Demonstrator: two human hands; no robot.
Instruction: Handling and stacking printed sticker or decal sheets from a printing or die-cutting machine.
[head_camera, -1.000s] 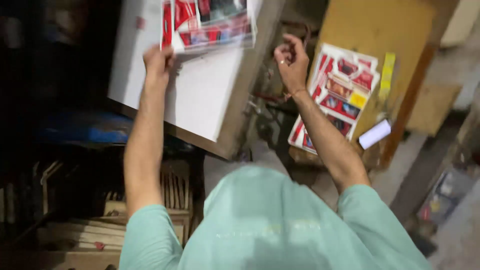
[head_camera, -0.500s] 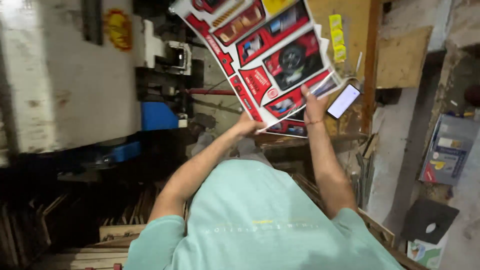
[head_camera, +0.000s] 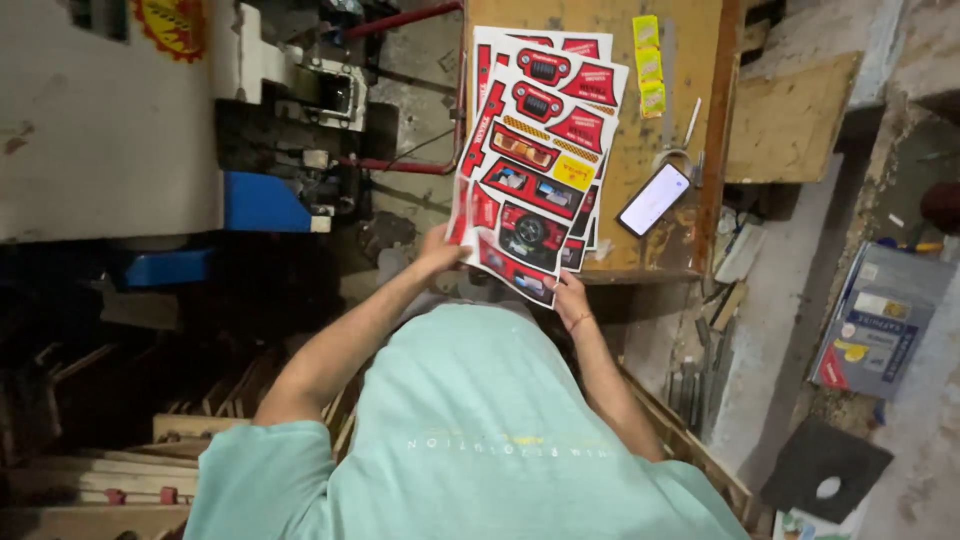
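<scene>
Both my hands hold a stack of red printed cardboard sheets (head_camera: 535, 160) with die-cut box shapes on them. My left hand (head_camera: 437, 250) grips the stack's near left edge. My right hand (head_camera: 570, 297) grips its near right corner. The sheets lie partly over a worn wooden table (head_camera: 600, 60) ahead of me, with their far end over the tabletop.
A phone (head_camera: 654, 198) with a lit screen lies on the table's right side, below some yellow packets (head_camera: 648, 62). A white and blue machine (head_camera: 150, 130) stands at left. Wooden boards (head_camera: 790, 120), a boxy blue container (head_camera: 873, 320) and tools lie at right.
My view has swung from the white machine plate to the wooden table. Both hands came together on the printed sheets and lowered them over the tabletop.
</scene>
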